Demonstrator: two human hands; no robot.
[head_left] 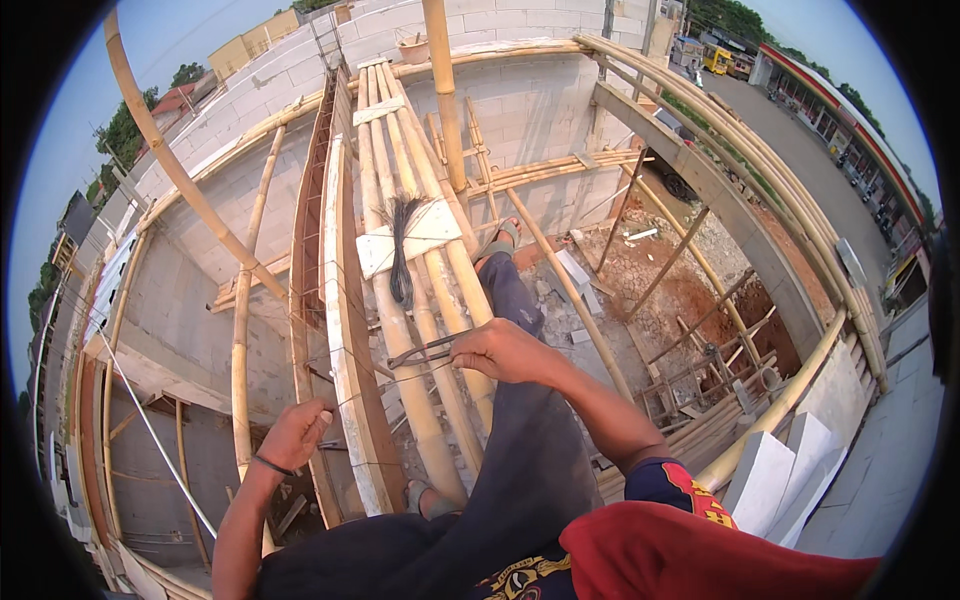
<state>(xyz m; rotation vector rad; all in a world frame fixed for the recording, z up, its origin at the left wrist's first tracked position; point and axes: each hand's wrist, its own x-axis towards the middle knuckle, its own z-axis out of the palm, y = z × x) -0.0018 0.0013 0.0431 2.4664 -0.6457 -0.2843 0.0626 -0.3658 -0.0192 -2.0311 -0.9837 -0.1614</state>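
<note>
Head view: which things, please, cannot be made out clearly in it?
Head view: rear ends of the pincers, hidden by the right hand.
Head view: anything pinched in the left hand, hidden by its fingers.
Head view: part of the left foot, covered by dark trousers.
Head view: yellow vehicle, too small for details.

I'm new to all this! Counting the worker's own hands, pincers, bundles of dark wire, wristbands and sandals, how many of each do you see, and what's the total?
Hands: 2 (left hand, right hand)
Pincers: 1
Dark wire bundle: 1
Black wristband: 1
Sandals: 2 (left sandal, right sandal)
Total: 7
</note>
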